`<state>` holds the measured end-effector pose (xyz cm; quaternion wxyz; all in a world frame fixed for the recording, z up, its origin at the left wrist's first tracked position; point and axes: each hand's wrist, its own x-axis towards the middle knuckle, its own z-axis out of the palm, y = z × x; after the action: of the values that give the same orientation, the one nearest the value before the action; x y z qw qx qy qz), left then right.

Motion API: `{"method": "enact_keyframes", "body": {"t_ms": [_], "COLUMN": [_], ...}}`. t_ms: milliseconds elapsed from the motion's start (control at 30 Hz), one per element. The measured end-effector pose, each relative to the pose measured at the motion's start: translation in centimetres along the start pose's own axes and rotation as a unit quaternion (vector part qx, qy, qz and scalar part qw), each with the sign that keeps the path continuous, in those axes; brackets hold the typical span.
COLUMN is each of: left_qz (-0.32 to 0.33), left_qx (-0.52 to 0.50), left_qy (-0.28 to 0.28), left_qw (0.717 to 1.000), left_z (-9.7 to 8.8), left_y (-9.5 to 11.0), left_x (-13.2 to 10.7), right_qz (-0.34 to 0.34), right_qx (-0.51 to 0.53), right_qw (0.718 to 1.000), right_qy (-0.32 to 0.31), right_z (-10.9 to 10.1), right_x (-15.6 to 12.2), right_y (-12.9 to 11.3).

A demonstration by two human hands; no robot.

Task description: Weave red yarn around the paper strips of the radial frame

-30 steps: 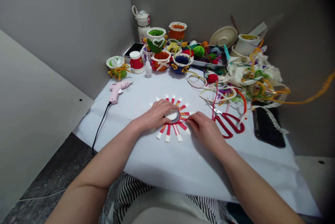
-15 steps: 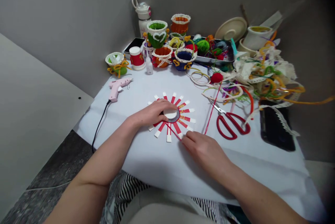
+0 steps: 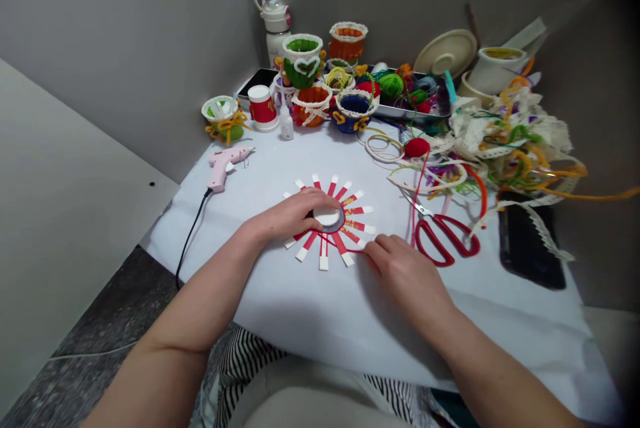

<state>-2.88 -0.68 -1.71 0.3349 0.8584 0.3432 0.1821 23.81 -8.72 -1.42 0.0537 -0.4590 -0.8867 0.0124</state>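
A paper cup cut into red-and-white strips [image 3: 343, 248] lies splayed like a sunburst on the white table. A white disc [image 3: 327, 216] with a grey rim sits at its middle. My left hand [image 3: 303, 210] grips this centre, with thumb and fingers around the disc's left side. Red yarn [image 3: 353, 251] runs from the lower strips to my right hand [image 3: 400, 265], which pinches it just right of the cup. From there the yarn leads up to a small red yarn ball [image 3: 417, 147]. The fingertips of my right hand are partly hidden.
Red-handled scissors [image 3: 443, 241] lie half open right of my right hand, with a black phone [image 3: 530, 245] beyond. Lace and cord scraps [image 3: 520, 135] heap at the right. A pink glue gun [image 3: 223, 167] lies left. Decorated cups [image 3: 313, 111] and a glue bottle [image 3: 285, 125] stand behind.
My right hand has moved right and slightly away from me, drawing the red yarn out to the right across the lower strips. My left hand stays on the cup's centre.
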Motion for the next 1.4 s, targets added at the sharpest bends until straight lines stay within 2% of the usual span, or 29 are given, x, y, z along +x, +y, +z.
{"method": "enact_keyframes", "body": {"t_ms": [133, 300, 533, 667, 800, 967, 1167, 1267, 1400], "left_qz": [0.001, 0.002, 0.012, -0.039, -0.03, -0.001, -0.014, -0.022, -0.034], "left_qx": [0.001, 0.007, 0.013, 0.044, 0.063, 0.029, -0.007, -0.016, -0.019], "left_qy": [0.005, 0.005, 0.009, 0.05, 0.039, 0.011, 0.013, 0.008, -0.001], "left_qw": [1.0, 1.0, 1.0, 0.997, 0.997, 1.0, 1.0, 1.0, 0.999], "left_z": [0.2, 0.3, 0.3, 1.2, 1.2, 0.1, -0.1, -0.2, -0.5], "left_y": [-0.2, -0.1, 0.9, 1.2, 0.9, 0.4, -0.1, -0.1, 0.3], "left_x": [0.0, 0.1, -0.3, -0.1, 0.1, -0.3, -0.4, -0.4, -0.3], "right_qz": [0.054, 0.118, 0.118, 0.11, 0.075, -0.016, -0.105, -0.149, -0.182], "right_qx": [0.111, 0.191, 0.216, 0.219, 0.239, 0.258, 0.14, 0.085, 0.061], "right_qw": [0.992, 0.97, 0.964, 0.965, 0.964, 0.963, 0.984, 0.985, 0.981], "right_qy": [0.023, 0.094, 0.096, 0.095, 0.093, 0.072, 0.025, 0.023, 0.025], "right_z": [1.0, 2.6, 3.2, 3.2, 2.7, 1.2, -0.3, -0.3, 0.1], "right_x": [2.1, 4.3, 4.3, 4.2, 3.7, 2.3, 0.6, 0.0, -0.4], "right_y": [1.4, 2.4, 2.2, 2.3, 2.4, 2.0, 0.5, -0.4, -1.3]}}
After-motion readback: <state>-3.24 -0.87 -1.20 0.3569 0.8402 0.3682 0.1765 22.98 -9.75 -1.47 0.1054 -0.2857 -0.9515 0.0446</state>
